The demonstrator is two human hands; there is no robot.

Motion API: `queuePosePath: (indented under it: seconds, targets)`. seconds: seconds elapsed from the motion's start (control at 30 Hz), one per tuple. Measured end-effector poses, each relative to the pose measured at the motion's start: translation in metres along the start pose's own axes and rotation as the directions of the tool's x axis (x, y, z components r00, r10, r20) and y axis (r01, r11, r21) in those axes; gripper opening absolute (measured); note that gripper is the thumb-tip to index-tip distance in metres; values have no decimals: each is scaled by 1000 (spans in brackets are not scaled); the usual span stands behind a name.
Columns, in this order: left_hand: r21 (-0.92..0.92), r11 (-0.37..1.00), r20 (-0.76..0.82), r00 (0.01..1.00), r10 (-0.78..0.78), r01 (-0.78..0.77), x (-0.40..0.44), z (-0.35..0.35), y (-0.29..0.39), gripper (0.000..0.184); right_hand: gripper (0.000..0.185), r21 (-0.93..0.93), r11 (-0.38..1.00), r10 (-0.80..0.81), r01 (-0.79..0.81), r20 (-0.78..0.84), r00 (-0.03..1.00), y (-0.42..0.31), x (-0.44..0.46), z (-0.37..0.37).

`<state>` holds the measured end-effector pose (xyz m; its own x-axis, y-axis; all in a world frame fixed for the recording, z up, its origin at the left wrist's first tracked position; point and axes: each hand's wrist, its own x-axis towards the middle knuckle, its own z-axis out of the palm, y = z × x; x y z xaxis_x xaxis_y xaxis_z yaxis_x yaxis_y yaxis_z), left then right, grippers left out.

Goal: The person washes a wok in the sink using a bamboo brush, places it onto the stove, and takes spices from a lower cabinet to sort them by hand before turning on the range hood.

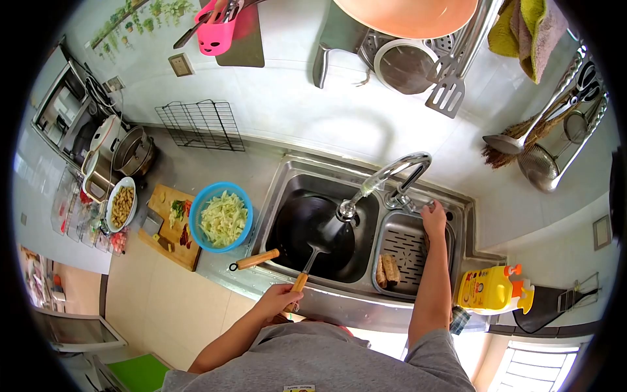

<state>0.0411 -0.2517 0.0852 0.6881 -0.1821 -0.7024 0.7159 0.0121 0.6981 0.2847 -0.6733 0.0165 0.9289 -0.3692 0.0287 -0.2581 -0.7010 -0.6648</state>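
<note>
My left hand (278,300) is closed around the wooden handle of a spatula (311,259). The metal end of this spatula reaches over the sink, just below the tap's spout (346,209). Beneath it, a black wok (294,228) sits in the left sink basin, its wooden handle (256,260) sticking out over the front rim. I cannot tell clearly whether water is running. My right hand (434,219) is closed at the end of the tap lever (410,206), behind the right basin. Under that forearm stands a drain tray (406,243) with brown pieces (388,269) in it.
Left of the sink are a blue bowl (250,219) of shredded cabbage, a cutting board (189,258) with a cleaver and chopped ingredients, and a white dish (132,208). Yellow bottles (484,289) stand at right. Utensils, including a slotted turner (448,93), hang above.
</note>
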Motion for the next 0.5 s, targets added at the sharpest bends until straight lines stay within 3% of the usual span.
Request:
queuePosePath:
  seconds: [0.33,0.5]
  targets:
    - [11,999,-11,999,-46,46,3,-1,2,18,58,35,999,43,-42,-29,999,-10,-9,0]
    - [-83,996,11,999,-39,40,5,-3,0,19,58,42,998,57,-56,-23,998,-9,-7,1]
